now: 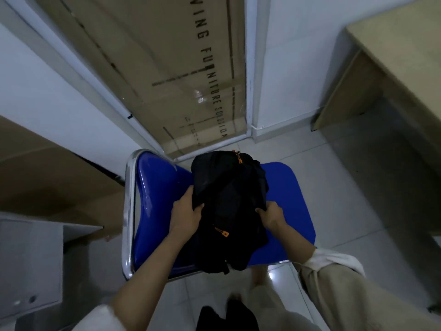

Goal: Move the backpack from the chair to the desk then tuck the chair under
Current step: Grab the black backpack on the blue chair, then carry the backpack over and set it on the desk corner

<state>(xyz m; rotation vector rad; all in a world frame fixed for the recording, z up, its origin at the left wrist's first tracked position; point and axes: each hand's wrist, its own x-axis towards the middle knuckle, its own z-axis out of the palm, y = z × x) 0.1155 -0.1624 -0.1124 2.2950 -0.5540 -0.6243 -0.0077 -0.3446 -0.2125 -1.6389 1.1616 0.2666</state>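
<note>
A black backpack [229,194] with orange zipper pulls lies on the seat of a blue plastic chair [291,211] with a chrome frame, right below me. My left hand [186,215] grips the fabric on the backpack's left side. On the right side, my right hand [270,215] pinches its edge. The chair's backrest [155,187] stands at the left. A light wooden desk [401,56] stands at the upper right, its top partly cut off by the frame.
A large cardboard box [167,68] printed with furniture lettering leans against the white wall straight ahead. Brown cardboard [47,168] and a grey cabinet [31,259] crowd the left. Tiled floor [358,187] lies between chair and desk. My legs show at the bottom.
</note>
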